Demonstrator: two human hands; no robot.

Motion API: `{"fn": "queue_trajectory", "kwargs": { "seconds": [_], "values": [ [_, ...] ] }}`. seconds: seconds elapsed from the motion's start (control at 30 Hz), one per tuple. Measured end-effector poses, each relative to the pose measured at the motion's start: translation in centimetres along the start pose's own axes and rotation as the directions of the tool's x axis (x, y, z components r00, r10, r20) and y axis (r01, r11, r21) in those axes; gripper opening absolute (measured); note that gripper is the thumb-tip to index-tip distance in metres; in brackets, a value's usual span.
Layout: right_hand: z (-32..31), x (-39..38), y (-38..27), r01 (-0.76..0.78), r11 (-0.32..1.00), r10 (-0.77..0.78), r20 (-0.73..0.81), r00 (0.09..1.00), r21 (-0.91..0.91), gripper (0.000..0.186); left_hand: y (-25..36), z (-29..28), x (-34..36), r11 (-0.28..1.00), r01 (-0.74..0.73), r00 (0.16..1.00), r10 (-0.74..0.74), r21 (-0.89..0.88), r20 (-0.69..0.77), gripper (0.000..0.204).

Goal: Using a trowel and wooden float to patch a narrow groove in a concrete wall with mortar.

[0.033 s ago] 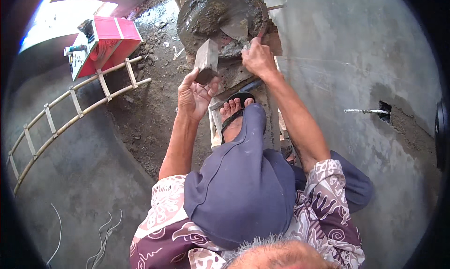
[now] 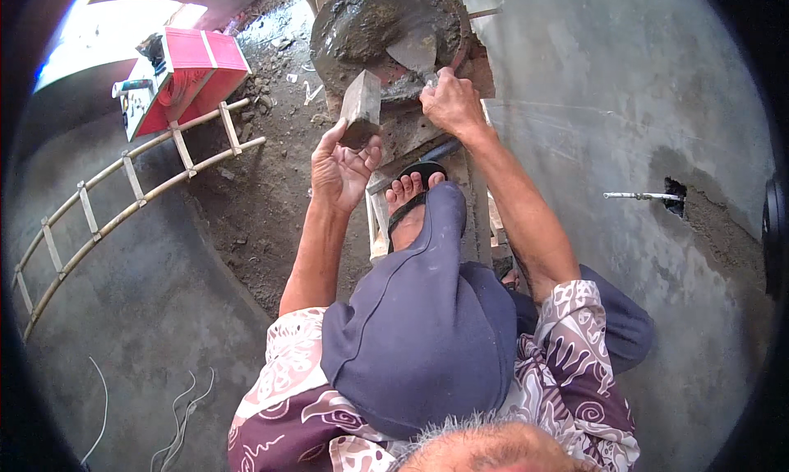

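Note:
My left hand (image 2: 345, 164) is closed around the lower end of a grey rectangular block (image 2: 362, 102), which has a darker end face and is held tilted up. My right hand (image 2: 454, 106) grips the handle of a trowel, its pointed metal blade (image 2: 413, 51) lying on wet grey mortar. The mortar (image 2: 362, 20) fills a round, shallow pan (image 2: 465, 40) in front of me. Most of the trowel's handle is hidden by my fingers. The block is close to the pan's near left rim, apart from the trowel.
My sandalled foot (image 2: 407, 205) rests on a narrow plank structure (image 2: 472, 217) below the pan. At the left, a bamboo ladder (image 2: 131, 180) leans near a pink-and-white box (image 2: 197, 81). On the right stands a grey plastered wall (image 2: 575, 102) with a white pipe (image 2: 637, 195) sticking out.
The trowel blade has shifted very slightly to the right in the mortar, and my right hand has moved a little to the left. My left hand and block are almost unchanged.

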State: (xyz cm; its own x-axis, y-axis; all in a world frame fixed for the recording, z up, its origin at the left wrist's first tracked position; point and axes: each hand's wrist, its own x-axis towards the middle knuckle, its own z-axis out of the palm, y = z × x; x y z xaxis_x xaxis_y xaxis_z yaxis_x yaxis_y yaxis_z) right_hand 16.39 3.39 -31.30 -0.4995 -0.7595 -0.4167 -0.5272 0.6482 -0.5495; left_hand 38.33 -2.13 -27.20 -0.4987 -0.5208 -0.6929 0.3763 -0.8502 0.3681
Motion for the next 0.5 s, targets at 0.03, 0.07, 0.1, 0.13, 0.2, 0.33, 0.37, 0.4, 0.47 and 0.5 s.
{"fn": "queue_trajectory", "kwargs": {
  "seconds": [0.03, 0.07, 0.1, 0.13, 0.2, 0.33, 0.37, 0.4, 0.47, 0.5],
  "values": [
    [0.2, 0.0, -0.3, 0.076, 0.997, -0.077, -0.085, 0.993, -0.015, 0.042, 0.4, -0.3, -0.2, 0.995, 0.053, 0.996, -0.047, -0.085, 0.072, 0.036],
    [-0.4, -0.6, -0.9, 0.081, 0.997, -0.081, -0.080, 0.994, -0.011, 0.042, 0.6, -0.5, -0.4, 0.979, 0.113, 0.985, -0.088, -0.168, 0.147, 0.034],
    [-1.2, -1.4, -1.3, 0.153, 0.988, -0.149, -0.157, 0.976, 0.012, 0.038, 0.6, -0.5, -0.5, 0.980, 0.108, 0.986, -0.085, -0.167, 0.141, 0.034],
    [-2.0, -2.2, -1.3, 0.218, 0.976, -0.207, -0.239, 0.949, 0.023, 0.035, 0.4, -0.2, -0.5, 0.973, 0.114, 0.985, -0.084, -0.198, 0.152, 0.034],
    [-2.2, -3.2, -0.9, 0.341, 0.939, -0.308, -0.352, 0.884, 0.034, 0.032, 0.1, 0.6, -0.4, 0.966, 0.127, 0.982, -0.089, -0.227, 0.167, 0.034],
    [-2.3, -5.3, -1.3, 0.506, 0.846, -0.450, -0.283, 0.847, 0.167, 0.032, -0.1, 1.7, 0.0, 0.964, 0.144, 0.981, -0.110, -0.224, 0.157, 0.040],
    [-2.3, -5.8, -1.7, 0.583, 0.798, -0.524, -0.301, 0.797, 0.156, 0.031, 0.1, 1.8, 0.1, 0.964, 0.146, 0.979, -0.109, -0.222, 0.170, 0.039],
    [-2.1, -6.2, -1.8, 0.655, 0.742, -0.592, -0.317, 0.741, 0.145, 0.031, 0.3, 1.9, 0.3, 0.965, 0.147, 0.977, -0.107, -0.219, 0.182, 0.040],
    [-1.9, -5.7, -0.8, 0.707, 0.698, -0.640, -0.342, 0.688, 0.115, 0.029, 0.7, 2.0, 0.5, 0.955, 0.181, 0.965, -0.128, -0.233, 0.228, 0.041],
    [-2.0, -5.2, 0.1, 0.689, 0.724, -0.659, -0.275, 0.700, 0.021, 0.028, 1.0, 2.2, 0.4, 0.949, 0.217, 0.944, -0.145, -0.227, 0.298, 0.041]
  ]
}}
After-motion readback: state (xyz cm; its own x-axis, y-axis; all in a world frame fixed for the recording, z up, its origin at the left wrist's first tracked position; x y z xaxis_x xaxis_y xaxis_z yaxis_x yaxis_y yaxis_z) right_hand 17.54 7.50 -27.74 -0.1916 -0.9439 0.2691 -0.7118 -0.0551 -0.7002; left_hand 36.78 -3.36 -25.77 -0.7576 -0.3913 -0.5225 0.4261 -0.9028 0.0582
